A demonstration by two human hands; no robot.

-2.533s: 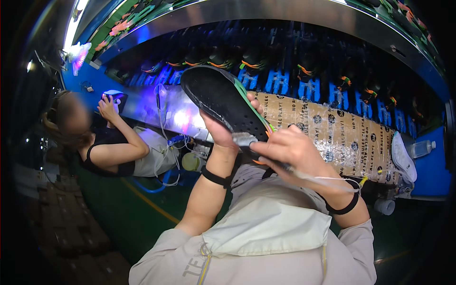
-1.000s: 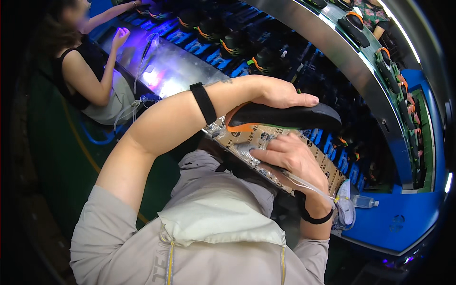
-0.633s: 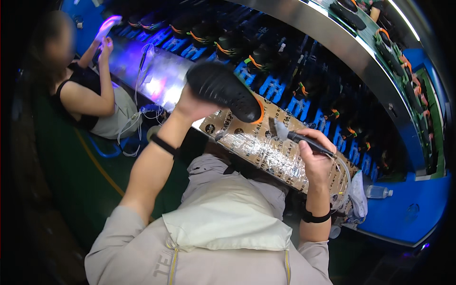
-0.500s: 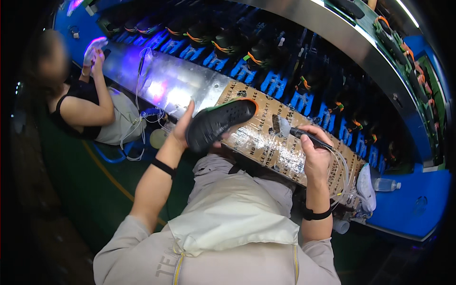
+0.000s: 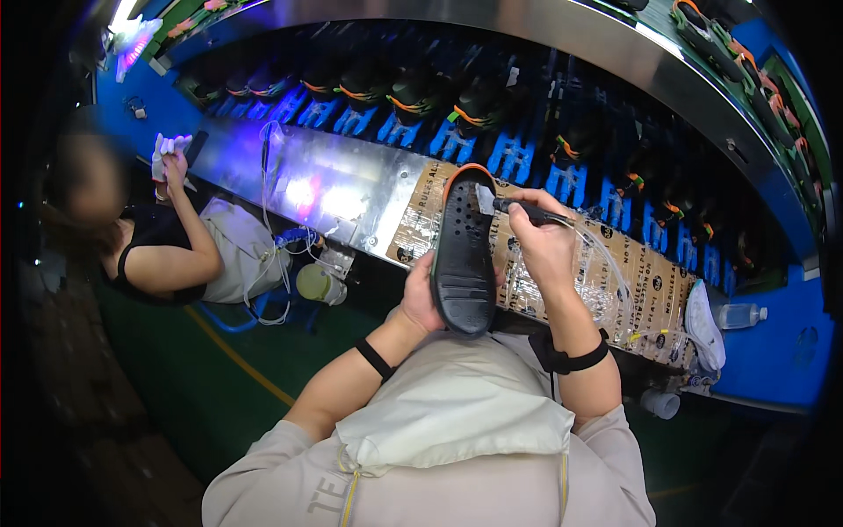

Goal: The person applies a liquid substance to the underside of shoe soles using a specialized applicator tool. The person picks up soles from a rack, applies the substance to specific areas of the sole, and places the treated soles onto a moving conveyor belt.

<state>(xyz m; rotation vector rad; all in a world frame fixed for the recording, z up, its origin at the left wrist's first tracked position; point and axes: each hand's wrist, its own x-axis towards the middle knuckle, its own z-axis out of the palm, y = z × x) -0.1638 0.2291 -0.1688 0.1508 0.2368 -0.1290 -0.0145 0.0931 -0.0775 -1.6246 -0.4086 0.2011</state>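
Observation:
A black shoe sole [image 5: 465,263] with an orange and green rim stands nearly upright in front of me, its ribbed, perforated face toward me. My left hand [image 5: 421,299] is closed around its lower left edge; some of the fingers are hidden behind it. In my right hand [image 5: 544,246] is a brush [image 5: 518,209] with a dark handle and pale, flat bristles, and a thin clear tube trails from its handle. The bristles lie over the upper right part of the sole, close to the holes, and appear to touch it.
Patterned brown paper under clear tape covers the bench [image 5: 606,272]. Beyond it, black shoes [image 5: 413,97] stand along blue racks [image 5: 399,120]. A clear bottle [image 5: 742,315] and a white cloth item [image 5: 704,325] lie at right. At left sits a co-worker [image 5: 167,255], wearing a white glove.
The sole has swung upright and moved right, toward the middle. My right hand has brought the brush up and left onto it. The co-worker's hands have lowered.

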